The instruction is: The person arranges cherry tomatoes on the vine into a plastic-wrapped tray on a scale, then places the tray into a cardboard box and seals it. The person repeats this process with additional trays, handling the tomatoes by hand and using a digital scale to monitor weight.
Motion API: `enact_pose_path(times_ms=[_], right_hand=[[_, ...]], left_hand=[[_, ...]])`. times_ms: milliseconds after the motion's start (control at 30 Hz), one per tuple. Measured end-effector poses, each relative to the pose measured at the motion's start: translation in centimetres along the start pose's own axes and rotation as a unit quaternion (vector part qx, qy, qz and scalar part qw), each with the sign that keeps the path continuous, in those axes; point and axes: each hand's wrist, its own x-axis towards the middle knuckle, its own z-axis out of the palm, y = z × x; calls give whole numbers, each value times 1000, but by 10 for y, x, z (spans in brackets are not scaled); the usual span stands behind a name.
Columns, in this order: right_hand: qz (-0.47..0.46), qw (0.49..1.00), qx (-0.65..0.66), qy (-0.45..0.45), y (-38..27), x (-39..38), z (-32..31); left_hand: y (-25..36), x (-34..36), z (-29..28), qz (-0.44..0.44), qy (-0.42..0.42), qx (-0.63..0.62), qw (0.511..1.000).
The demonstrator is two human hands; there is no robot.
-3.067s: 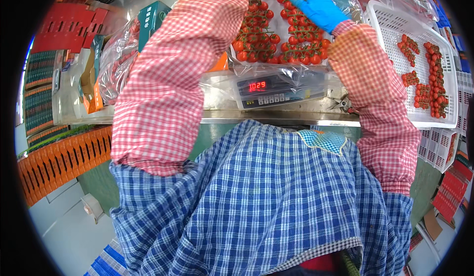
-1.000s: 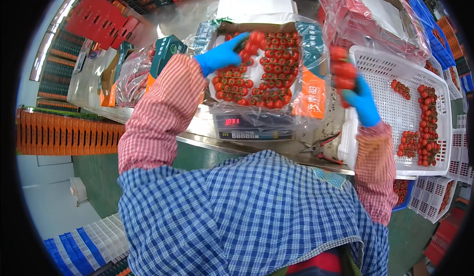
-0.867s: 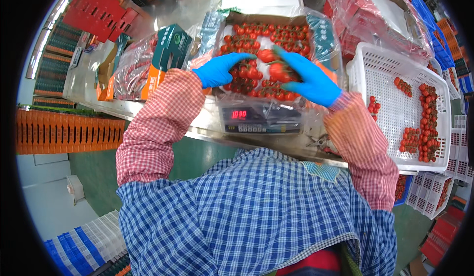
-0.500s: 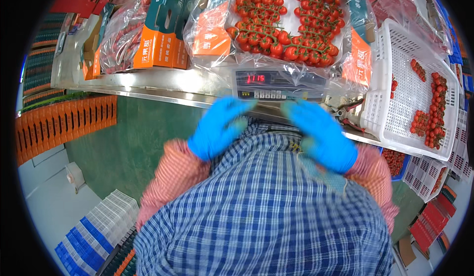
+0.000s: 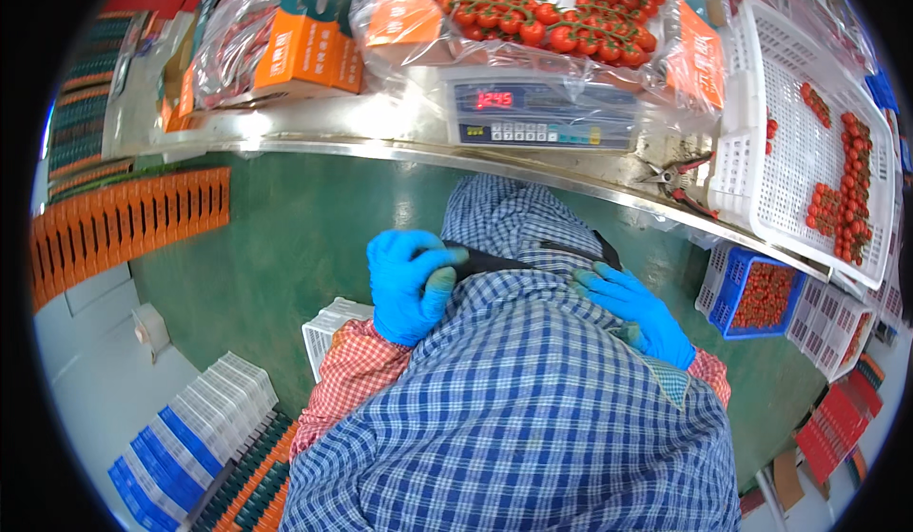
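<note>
My left hand (image 5: 407, 285), in a blue glove, is closed on a black strap (image 5: 493, 262) at the waist of my blue checked apron (image 5: 514, 361). The strap stretches from its fingers across the apron's front. On the apron's right side lies my gloved right hand (image 5: 645, 315), fingers stretched out and flat against the cloth. Beyond both hands, a scale (image 5: 533, 114) with a lit red display stands at the table edge. Above it sits an open carton lined with clear film (image 5: 404, 14), filled with cherry tomatoes on the vine (image 5: 509, 20).
Red-handled pruning shears (image 5: 677, 178) lie right of the scale on the metal table (image 5: 380, 123). Farther right stands a white crate (image 5: 789, 185) with tomato trusses. A blue crate (image 5: 730, 294) of tomatoes is below. An orange-and-green carton (image 5: 309, 52) stands left; stacked crates (image 5: 204, 427) are lower left.
Both hands have drawn back from the scale toward my waist. The left has taken hold of the black strap. The view has shifted, showing more floor, and the scale's reading differs.
</note>
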Motion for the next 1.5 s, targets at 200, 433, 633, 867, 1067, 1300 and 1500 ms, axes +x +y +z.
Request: enact_pose_path(times_ms=[200, 433, 633, 867, 1067, 1300, 1500], right_hand=[[-32, 998, -47, -6, 13, -2, -2], [-74, 996, 35, 22, 13, 29, -28], [-85, 964, -14, 250, 1, 62, -86], [116, 764, 188, 606, 89, 52, -222], [573, 495, 19, 654, 199, -108, -360], [650, 236, 159, 704, 295, -188, -420], [629, 317, 177, 687, 312, -183, -419]], left_hand=[[-10, -28, 5, -34, -59, 10, 998], [-16, 2, 6, -30, -136, 43, 989], [-16, 87, -15, 38, -42, 0, 998], [16, 194, -5, 137, -144, -89, 976], [97, 303, 30, 240, -203, -90, 945], [241, 427, 206, 429, -230, -54, 872], [358, 516, 429, 411, -244, 7, 879]])
